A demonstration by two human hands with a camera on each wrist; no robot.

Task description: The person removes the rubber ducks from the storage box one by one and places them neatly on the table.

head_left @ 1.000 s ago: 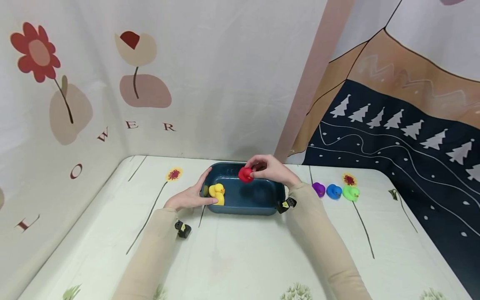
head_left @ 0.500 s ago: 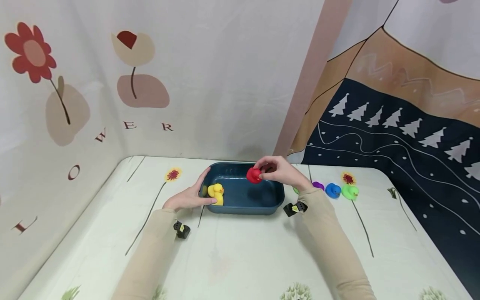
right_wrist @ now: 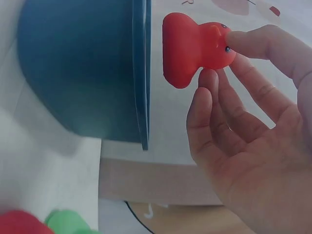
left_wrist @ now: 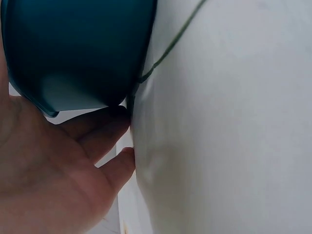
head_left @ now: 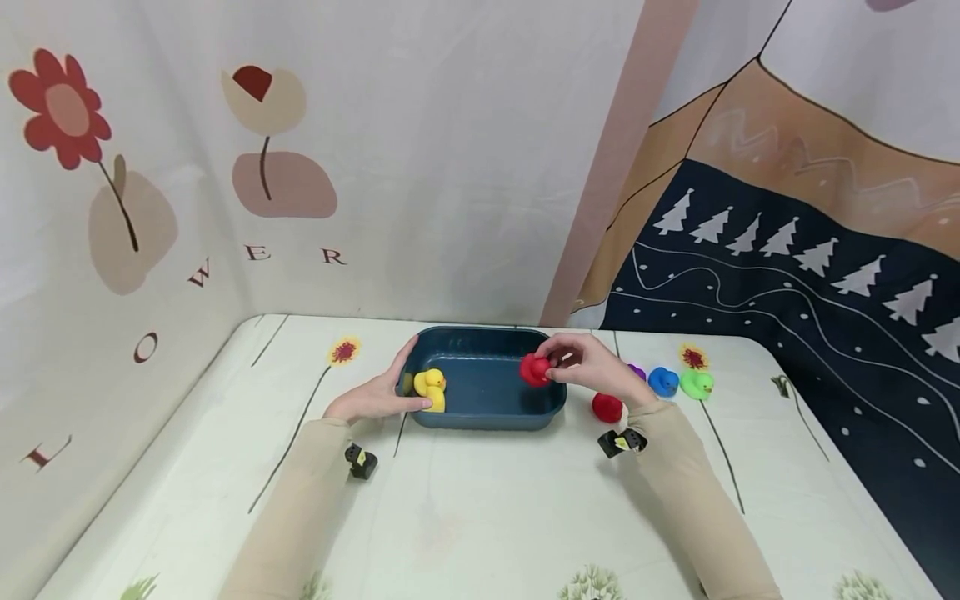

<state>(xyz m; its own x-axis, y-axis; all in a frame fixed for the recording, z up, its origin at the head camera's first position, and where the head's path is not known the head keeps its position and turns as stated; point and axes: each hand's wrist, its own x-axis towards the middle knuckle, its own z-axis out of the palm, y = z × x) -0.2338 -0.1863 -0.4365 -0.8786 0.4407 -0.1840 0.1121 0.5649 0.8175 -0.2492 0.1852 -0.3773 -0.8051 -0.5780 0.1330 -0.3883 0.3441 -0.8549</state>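
A dark blue plastic basin [head_left: 480, 422] stands near the table's back edge. My left hand [head_left: 378, 395] grips its left end, thumb at the front and fingers along the far side; the left wrist view shows the palm against the basin wall [left_wrist: 73, 58]. Yellow rubber ducks [head_left: 431, 382] sit inside at that end, partly behind the thumb. Over the basin's right end, my right hand [head_left: 588, 364] pinches a red rubber duck [head_left: 535, 369]. In the right wrist view, thumb and fingers hold that duck [right_wrist: 195, 48] by its head, above the rim.
Right of the basin, another red duck [head_left: 607, 408] lies under the right wrist. Beyond it stand a purple duck [head_left: 637, 372], partly hidden, a blue duck [head_left: 663, 382] and a light green duck [head_left: 697, 384]. A second green one [right_wrist: 68, 222] shows in the right wrist view. Printed curtains rise behind.
My right hand has carried the red duck rightward and a little toward me, over the basin's right end. The other red duck has come into sight. The left hand keeps its place.
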